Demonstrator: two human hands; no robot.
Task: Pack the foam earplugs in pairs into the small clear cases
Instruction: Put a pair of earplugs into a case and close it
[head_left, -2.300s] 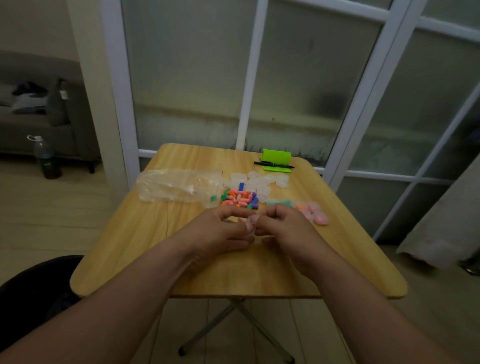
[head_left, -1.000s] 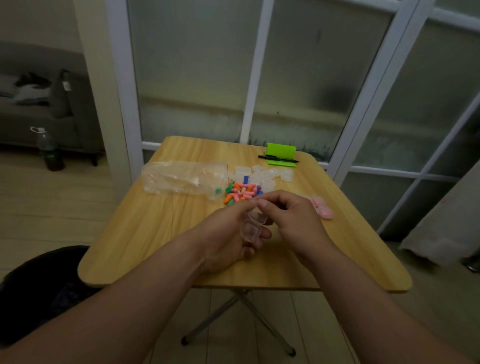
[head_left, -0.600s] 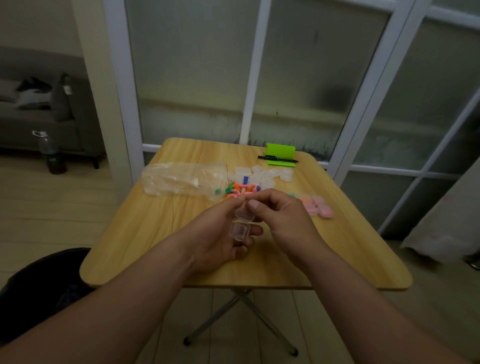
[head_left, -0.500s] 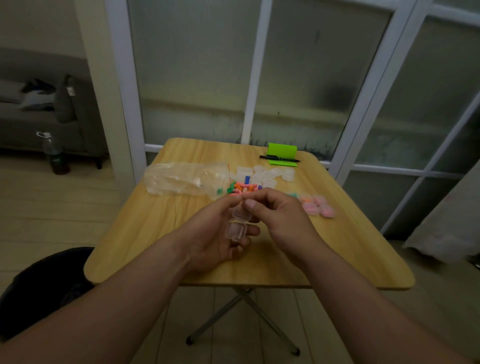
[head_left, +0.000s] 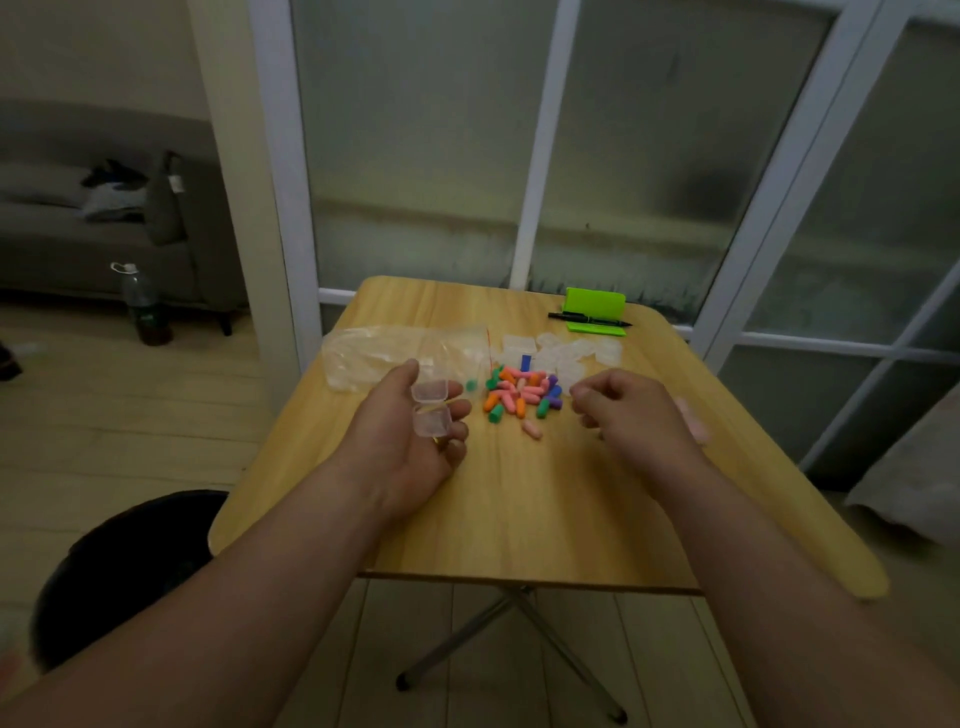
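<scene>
L hand (head_left: 402, 447) holds open clear case (head_left: 430, 410) steady; R hand (head_left: 631, 415), loosely curled, apparently empty, should pinch two matching earplugs (head_left: 519, 395).

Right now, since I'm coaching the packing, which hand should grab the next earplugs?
The right hand: it looks free and hovers beside the earplugs, while the left hand holds the open case.
</scene>
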